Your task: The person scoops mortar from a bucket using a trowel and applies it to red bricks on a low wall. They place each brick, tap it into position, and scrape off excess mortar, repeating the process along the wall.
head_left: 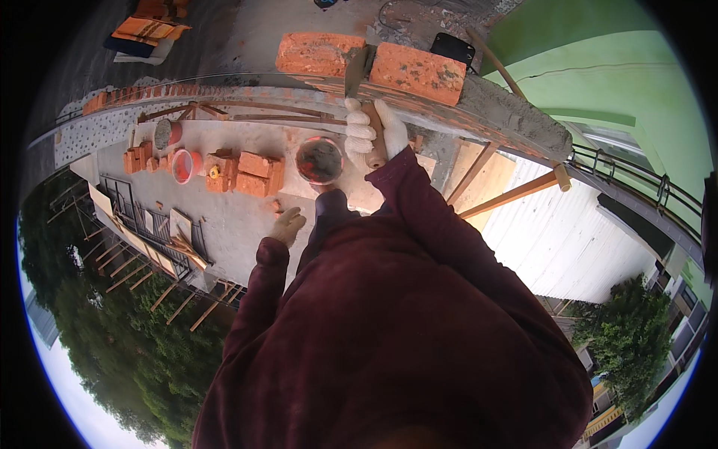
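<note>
Trowel (356,73), one: metal blade, narrow and grey-smeared, with a rounded wooden handle; located at the wall top, its blade in the gap between two bricks. Contact with either brick cannot be told.
Right hand (390,129): white knitted glove, fingers wrapped around the trowel handle.
Left hand (287,225): pale glove, fingers loosely bent and parted, holding nothing, low beside the body.
Left brick (318,52) and right brick (419,72): orange-red clay, oblong, rough-faced, grey-flecked, laid end to end.
Mortar bed (516,116): grey, coarse, spread along the wall right of the bricks.
Bucket (324,182): round, reddish rim, dark grey mix inside, below the wall.
Brick stack (259,173): blocky, orange, left of the bucket.
</note>
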`<action>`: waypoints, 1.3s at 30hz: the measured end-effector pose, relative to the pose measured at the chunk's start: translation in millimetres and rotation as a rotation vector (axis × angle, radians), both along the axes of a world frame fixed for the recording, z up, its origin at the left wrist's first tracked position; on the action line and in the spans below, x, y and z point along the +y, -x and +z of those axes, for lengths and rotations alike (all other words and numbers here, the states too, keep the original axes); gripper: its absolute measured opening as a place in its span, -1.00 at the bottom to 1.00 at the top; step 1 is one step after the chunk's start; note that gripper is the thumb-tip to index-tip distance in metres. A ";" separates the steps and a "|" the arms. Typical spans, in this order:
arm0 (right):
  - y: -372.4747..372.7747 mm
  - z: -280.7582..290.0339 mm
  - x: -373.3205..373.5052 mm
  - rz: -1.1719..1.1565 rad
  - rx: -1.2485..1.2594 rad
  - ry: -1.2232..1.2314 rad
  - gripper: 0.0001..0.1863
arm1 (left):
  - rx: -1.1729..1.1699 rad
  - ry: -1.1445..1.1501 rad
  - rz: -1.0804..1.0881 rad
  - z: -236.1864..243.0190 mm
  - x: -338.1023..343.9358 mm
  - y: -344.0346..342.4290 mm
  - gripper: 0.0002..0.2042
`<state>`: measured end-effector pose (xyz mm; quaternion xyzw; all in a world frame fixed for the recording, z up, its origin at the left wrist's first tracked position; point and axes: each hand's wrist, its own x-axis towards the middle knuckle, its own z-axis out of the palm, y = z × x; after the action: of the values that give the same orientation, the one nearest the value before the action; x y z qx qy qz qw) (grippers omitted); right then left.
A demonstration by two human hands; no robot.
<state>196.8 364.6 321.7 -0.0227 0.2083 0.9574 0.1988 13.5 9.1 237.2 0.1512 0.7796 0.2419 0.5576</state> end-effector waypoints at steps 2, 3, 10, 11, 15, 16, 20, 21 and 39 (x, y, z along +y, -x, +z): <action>-3.1 -10.4 2.4 0.000 0.095 0.021 -0.45 | -0.013 0.053 -0.019 -0.6 -11.2 6.4 -0.37; -5.3 -7.4 3.4 0.003 0.089 -0.038 -0.45 | 0.040 0.056 -0.101 -3.4 -17.5 10.4 -0.37; -40.6 19.5 0.6 0.278 -0.735 -0.818 -0.52 | 0.039 0.010 -0.021 4.6 -7.4 -11.6 -0.37; -55.7 17.9 -4.6 0.302 -0.952 -1.218 -0.54 | 0.035 0.002 -0.033 18.9 7.1 -18.4 -0.37; -105.3 -9.1 3.5 0.566 -1.464 -2.162 -0.58 | -0.013 -0.094 0.005 8.5 12.0 -23.9 -0.39; -113.0 -23.8 10.2 0.578 -1.559 -2.201 -0.59 | -0.011 -0.074 -0.033 6.6 17.6 -24.8 -0.41; -148.6 -73.5 51.7 0.596 -1.790 -2.223 -0.54 | -0.013 -0.027 -0.106 28.2 38.9 -22.1 -0.45; -169.5 -81.2 55.3 0.611 -1.811 -2.191 -0.52 | -0.012 -0.036 -0.063 31.2 34.5 -23.0 -0.42; -95.4 -106.0 34.1 0.478 -1.596 -2.397 -0.56 | -0.066 0.082 0.169 -4.6 -41.9 -46.4 -0.36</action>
<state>292.2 398.7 215.6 -0.3944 -0.8698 0.2964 -0.0021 59.9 -32.7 232.6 0.0539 0.7801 0.2607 0.5662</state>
